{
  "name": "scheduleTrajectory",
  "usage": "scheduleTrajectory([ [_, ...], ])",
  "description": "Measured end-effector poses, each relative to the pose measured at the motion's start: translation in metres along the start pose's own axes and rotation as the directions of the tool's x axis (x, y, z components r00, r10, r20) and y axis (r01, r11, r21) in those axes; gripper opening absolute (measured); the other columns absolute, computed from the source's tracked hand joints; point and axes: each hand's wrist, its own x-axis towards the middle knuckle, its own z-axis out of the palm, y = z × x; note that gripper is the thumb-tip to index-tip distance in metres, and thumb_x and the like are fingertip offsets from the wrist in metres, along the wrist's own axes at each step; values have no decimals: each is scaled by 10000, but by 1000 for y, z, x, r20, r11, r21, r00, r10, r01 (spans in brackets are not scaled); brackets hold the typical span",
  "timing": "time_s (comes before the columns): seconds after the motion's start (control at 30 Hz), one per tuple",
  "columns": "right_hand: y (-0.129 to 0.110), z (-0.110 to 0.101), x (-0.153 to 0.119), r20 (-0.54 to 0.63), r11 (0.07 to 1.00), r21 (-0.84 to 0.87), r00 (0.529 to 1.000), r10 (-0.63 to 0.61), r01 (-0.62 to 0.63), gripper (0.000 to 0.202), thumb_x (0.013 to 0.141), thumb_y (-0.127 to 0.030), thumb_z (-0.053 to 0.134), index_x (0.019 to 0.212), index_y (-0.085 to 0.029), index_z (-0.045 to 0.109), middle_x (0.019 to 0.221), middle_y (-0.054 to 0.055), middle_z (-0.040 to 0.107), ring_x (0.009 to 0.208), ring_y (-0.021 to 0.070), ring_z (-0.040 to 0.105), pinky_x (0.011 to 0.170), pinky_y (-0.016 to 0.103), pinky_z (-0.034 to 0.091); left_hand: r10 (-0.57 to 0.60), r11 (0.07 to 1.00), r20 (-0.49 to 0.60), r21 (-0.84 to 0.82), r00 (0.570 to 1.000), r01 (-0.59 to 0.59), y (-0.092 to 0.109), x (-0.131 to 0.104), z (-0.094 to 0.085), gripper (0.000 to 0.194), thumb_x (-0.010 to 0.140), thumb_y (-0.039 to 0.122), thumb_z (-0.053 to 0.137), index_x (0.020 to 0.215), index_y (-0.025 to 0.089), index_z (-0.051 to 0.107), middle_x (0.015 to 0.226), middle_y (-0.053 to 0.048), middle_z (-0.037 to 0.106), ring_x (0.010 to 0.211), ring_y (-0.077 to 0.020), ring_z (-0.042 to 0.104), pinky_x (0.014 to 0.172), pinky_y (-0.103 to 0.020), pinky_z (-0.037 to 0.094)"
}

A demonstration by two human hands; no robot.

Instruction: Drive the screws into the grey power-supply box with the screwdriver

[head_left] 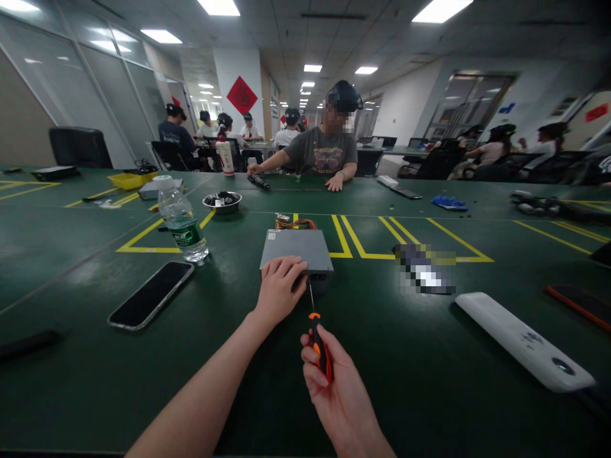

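A grey metal box (300, 245) with coloured wires (296, 223) at its far side lies on the green table. My left hand (281, 286) rests on the box's near left part, its fingers bent over the top and the near edge. In my right hand (324, 375) is a screwdriver (316, 334) with an orange and black handle, the fingers wrapped round it. The shaft points away from me, and its tip is at the near side of the box, just right of my left hand. What the tip touches is too small to tell.
On the left are a water bottle (181, 222), a phone (151, 296) and a metal bowl (222, 202). A white device (522, 340) and a blurred flat object (424, 270) lie on the right. A person (324, 143) sits across the table (229, 394).
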Motion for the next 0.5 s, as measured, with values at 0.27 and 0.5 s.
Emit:
scheduleTrajectory([
  [0.27, 1, -5, 5, 48, 998, -34, 998, 47, -45, 273, 946, -235, 368, 840, -73, 561, 629, 31, 535, 421, 32, 406, 304, 93, 245, -3, 1000, -1, -6, 1000, 3, 1, 1, -1, 191, 826, 236, 519, 1010, 246, 570, 1102, -28, 615, 1041, -214, 497, 860, -381, 344],
  [0.5, 3, -4, 4, -13, 997, -76, 1000, -18, 17, 144, 897, -191, 470, 819, -103, 554, 645, 28, 554, 433, 43, 424, 317, 105, 252, 5, 1000, -1, 0, 1000, -5, 1, 1, -1, 189, 830, 241, 512, 1011, 243, 568, 1103, -25, 612, 1036, -206, 497, 865, -377, 345],
])
